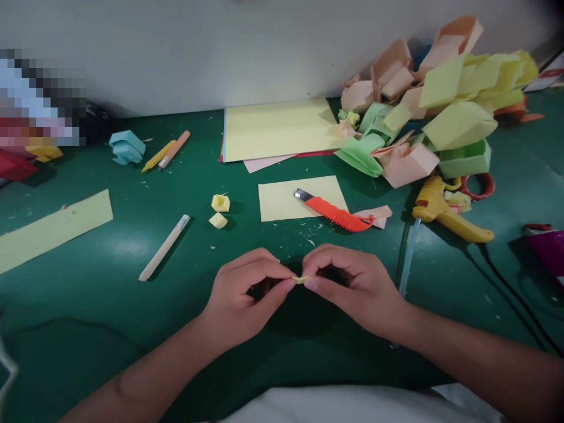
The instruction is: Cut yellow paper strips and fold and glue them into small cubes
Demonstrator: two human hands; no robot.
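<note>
Between my two hands is a tiny strip of yellow paper point(300, 279), pinched at both ends and slightly bent. My left hand point(247, 294) grips its left end with thumb and forefinger, while my right hand point(356, 288) does the same at the right end. Beyond them lies a sheet of pale yellow paper point(279, 202), and an orange utility knife point(337, 212) rests across it with its blade tip pointing left. Two small folded yellow paper pieces, an open cup point(221, 203) and a block point(218, 221), sit ahead of my left hand.
A yellow glue gun point(453, 211) with a clear glue stick lies at the right, its black cord trailing forward. Behind it piles a heap of folded paper boxes point(467, 126). Stacked paper sheets point(282, 129) lie against the wall. A rolled paper stick point(165, 247) and a yellow strip point(57, 229) are left.
</note>
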